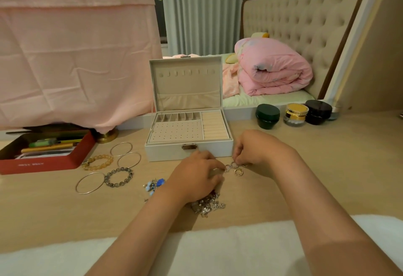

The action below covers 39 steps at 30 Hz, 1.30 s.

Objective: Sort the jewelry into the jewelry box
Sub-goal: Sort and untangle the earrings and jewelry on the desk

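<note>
Just below the centre of the frame, in front of the open white jewelry box (165, 152), the right hand (254, 149) pinches a small ring (234, 164) between thumb and fingertips. The left hand (196, 176), fingers curled, pinches a neighbouring ring (227, 168) touching it. A gold ring (238, 172) lies on the table (305, 166) just beside them; a tangled jewelry pile (207, 207) sits under the left wrist, with bead bracelets (101, 156) at left centre

Beyond the pale wooden surface (316, 166) stands a bed with a pale green sheet (268, 99), a rolled pink quilt (274, 68) and a brown-edged beige tufted headboard (305, 22). Grey pleated curtains (202, 11) hang beside what seems a dark window (157, 7); creased pink cloth (74, 57) drapes the left.
</note>
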Each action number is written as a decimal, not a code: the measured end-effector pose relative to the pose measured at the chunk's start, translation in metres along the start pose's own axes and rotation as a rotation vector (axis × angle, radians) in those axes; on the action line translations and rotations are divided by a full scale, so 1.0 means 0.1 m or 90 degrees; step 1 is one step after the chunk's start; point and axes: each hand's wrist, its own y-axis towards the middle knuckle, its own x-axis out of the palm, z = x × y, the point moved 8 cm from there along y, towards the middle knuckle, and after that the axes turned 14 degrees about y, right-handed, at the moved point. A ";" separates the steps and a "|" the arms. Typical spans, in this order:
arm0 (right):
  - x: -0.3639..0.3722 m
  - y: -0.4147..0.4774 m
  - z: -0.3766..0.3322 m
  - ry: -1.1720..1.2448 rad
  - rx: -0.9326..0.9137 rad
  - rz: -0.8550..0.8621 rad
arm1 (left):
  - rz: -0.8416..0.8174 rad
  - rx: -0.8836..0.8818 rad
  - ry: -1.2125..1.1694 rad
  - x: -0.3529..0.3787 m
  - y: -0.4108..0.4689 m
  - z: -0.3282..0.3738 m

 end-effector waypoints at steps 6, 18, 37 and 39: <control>-0.03 -0.12 -0.47 0.059 -0.109 0.000 | 0.054 -0.072 -0.107 -0.36 -0.18 -0.37; 0.85 -0.27 -1.05 -0.024 -0.248 -0.152 | -0.016 -0.134 -0.038 -0.24 -0.82 -0.98; 0.90 -0.13 -1.12 -0.176 -0.273 -0.036 | -0.010 -0.162 -0.053 -0.27 -0.80 -0.93; 0.91 -0.12 -1.13 -0.173 -0.274 -0.035 | 0.000 -0.182 -0.068 -0.28 -0.81 -0.95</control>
